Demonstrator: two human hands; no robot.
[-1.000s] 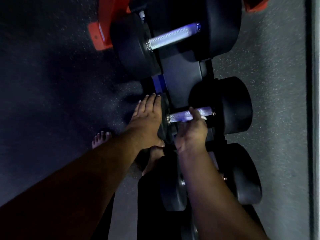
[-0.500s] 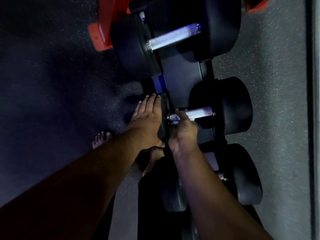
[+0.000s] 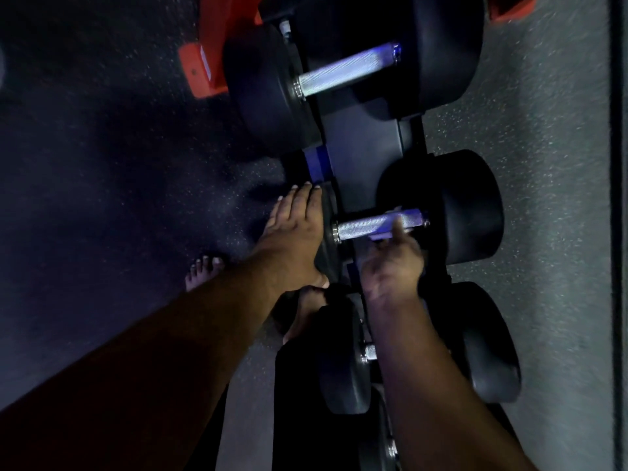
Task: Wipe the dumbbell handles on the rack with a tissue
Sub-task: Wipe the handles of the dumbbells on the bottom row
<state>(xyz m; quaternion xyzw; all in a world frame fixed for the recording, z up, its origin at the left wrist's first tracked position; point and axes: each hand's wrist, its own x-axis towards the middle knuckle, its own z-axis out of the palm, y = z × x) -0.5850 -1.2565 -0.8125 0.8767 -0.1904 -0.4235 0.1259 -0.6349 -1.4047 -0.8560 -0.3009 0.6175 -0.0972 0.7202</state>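
Hands worked the middle dumbbell [image 3: 438,212] on the rack [image 3: 367,151]. Left hand [image 3: 292,232] lay flat-fingered against its near plate. Right hand [image 3: 390,263] had slid from the inner end to the outer end of the handle [image 3: 367,226], curled round a tissue [image 3: 380,236]: one stroke likely done. Farther off, the big dumbbell's handle [image 3: 346,69] waited, clear between its plates.

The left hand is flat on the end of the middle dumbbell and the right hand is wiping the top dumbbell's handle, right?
Not quite. The head view shows the right hand on the middle dumbbell's handle, not the top dumbbell's handle. The left hand does rest flat on the middle dumbbell's end.
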